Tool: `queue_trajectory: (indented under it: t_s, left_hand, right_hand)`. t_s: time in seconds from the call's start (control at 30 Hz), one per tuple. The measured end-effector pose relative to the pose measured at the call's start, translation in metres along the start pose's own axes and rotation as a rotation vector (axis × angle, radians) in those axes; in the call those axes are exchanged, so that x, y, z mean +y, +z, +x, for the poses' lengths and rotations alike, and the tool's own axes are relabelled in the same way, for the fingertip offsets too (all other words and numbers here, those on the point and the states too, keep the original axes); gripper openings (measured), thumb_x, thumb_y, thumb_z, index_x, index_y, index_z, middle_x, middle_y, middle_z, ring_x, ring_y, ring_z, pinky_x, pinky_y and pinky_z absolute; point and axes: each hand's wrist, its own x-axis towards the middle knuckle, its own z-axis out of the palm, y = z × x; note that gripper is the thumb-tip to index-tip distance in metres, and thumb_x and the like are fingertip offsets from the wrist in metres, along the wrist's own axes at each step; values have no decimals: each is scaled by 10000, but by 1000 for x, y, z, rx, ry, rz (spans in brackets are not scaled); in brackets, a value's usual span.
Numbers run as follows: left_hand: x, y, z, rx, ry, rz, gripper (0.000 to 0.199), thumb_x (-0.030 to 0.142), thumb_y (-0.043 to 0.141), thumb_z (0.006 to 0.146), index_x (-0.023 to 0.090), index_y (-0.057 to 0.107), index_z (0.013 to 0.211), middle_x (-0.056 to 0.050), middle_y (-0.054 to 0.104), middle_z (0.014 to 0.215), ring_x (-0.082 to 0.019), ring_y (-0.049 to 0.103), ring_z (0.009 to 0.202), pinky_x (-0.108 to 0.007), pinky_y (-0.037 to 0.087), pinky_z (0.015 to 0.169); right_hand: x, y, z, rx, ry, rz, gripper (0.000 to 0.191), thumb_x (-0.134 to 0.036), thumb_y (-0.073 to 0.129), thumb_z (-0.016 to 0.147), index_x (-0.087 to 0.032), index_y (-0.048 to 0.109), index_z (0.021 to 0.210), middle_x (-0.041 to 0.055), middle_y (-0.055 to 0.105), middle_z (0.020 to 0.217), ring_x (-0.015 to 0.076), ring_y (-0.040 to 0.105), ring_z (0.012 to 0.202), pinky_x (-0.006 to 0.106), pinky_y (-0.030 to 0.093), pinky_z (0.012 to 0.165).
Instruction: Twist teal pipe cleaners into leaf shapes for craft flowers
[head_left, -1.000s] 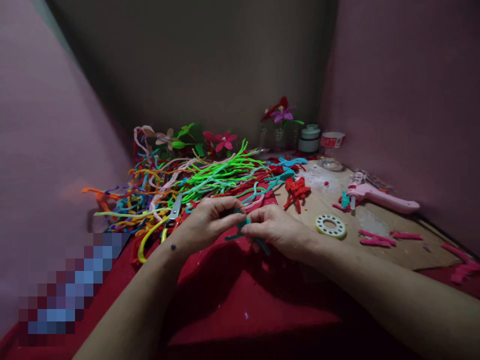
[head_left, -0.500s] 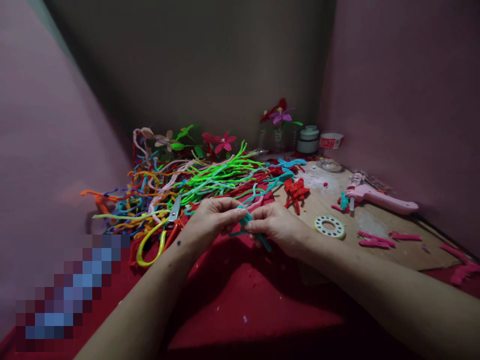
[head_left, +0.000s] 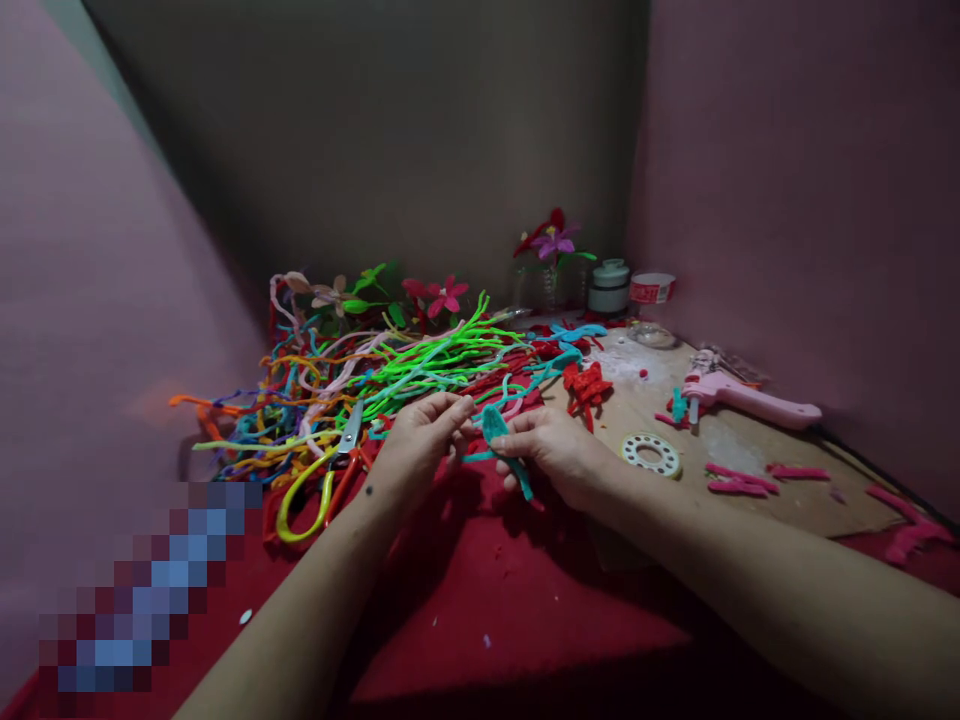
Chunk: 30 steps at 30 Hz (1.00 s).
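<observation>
My right hand (head_left: pixel 555 445) pinches a teal pipe cleaner (head_left: pixel 495 425) bent into a narrow, leaf-like loop, its tip upward. One tail hangs below the right fingers, and another runs left towards my left hand. My left hand (head_left: pixel 427 430) is just left of the loop, thumb and fingers together and apart from the loop's tip; whether anything is between them is hidden. Scissors (head_left: pixel 350 430) with a yellow and a red-orange handle lie beside my left wrist. Behind both hands spreads a pile of green, pink, orange and other coloured pipe cleaners (head_left: pixel 435 355).
On a brown board (head_left: pixel 795 505) at right lie a pink glue gun (head_left: pixel 750 395), a white ring with holes (head_left: pixel 651 455), red pipe cleaner pieces (head_left: pixel 587 385) and pink pieces (head_left: pixel 739 480). Pipe cleaner flowers (head_left: pixel 446 297) and a lidded jar (head_left: pixel 608 287) stand at the back. Red cloth (head_left: pixel 480 610) covers the front.
My left fingers have come off the teal loop and moved slightly up and left. The loop now shows more fully in my right hand. The whole view has shifted slightly.
</observation>
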Motion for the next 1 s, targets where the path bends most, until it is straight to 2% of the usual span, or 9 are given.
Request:
queue_trajectory:
  t_s: [0.07,0.17,0.37,0.43,0.5,0.57,0.7,0.83,1.0]
  left_hand:
    - [4,-3,0,-32,5,130,233,362,620,679,135,606,732,16,556,598,-60,427,446,-193,339,438]
    - [8,0,-4,-45,48,298,175,294,653,634,134,628,703,14,580,601,-74,464,498,-207,372,508]
    - [-5,17,-15,36,353,556,130,263,591,698,154,604,626,1,593,595,-102,496,552,-220,380,549]
    - [-5,20,-18,48,411,620,126,249,579,708,155,612,631,-5,596,602,-108,506,568,-225,382,570]
    - [-1,17,-17,39,351,566,167,274,566,722,150,612,619,1,579,575,-104,497,549,-221,374,551]
    - [4,11,-13,28,223,408,189,320,578,718,146,621,658,5,587,591,-103,498,548,-218,372,539]
    - [3,-3,-5,-34,51,117,191,310,657,651,140,645,737,6,604,637,-94,495,558,-220,375,565]
    - [-3,-5,-2,-108,18,22,166,276,668,643,123,603,635,22,541,564,-70,442,520,-206,349,545]
    - [-5,3,-5,-73,58,133,189,311,628,670,140,553,646,45,495,549,-66,409,496,-199,329,512]
  right_hand:
    - [-1,-2,2,53,-39,24,69,-117,542,709,-114,552,642,-1,551,493,79,511,394,197,418,422]
    - [-3,-3,5,101,-67,34,90,-123,535,725,-116,542,635,-2,546,500,76,515,419,198,432,450]
    - [0,-2,7,129,-175,-20,123,-138,536,718,-128,515,597,-25,509,485,51,457,397,163,370,406]
    - [1,-3,8,143,-203,-69,145,-144,542,711,-131,502,572,-31,489,468,46,437,385,154,336,379]
    - [1,-4,8,150,-199,-81,143,-157,543,713,-135,500,579,-33,489,465,50,443,381,158,345,379]
    - [1,-5,8,136,-171,-54,130,-169,548,717,-136,505,600,-30,509,478,57,469,386,171,382,401]
    - [2,-6,6,-7,-78,45,115,-165,560,711,-123,522,611,-10,552,503,70,512,394,178,400,406]
    - [2,-7,6,-149,-39,135,58,-128,611,652,-95,569,628,10,580,516,88,537,401,184,413,394]
    - [0,-6,6,-88,52,145,73,-100,621,642,-92,563,598,22,593,497,107,554,386,197,438,389]
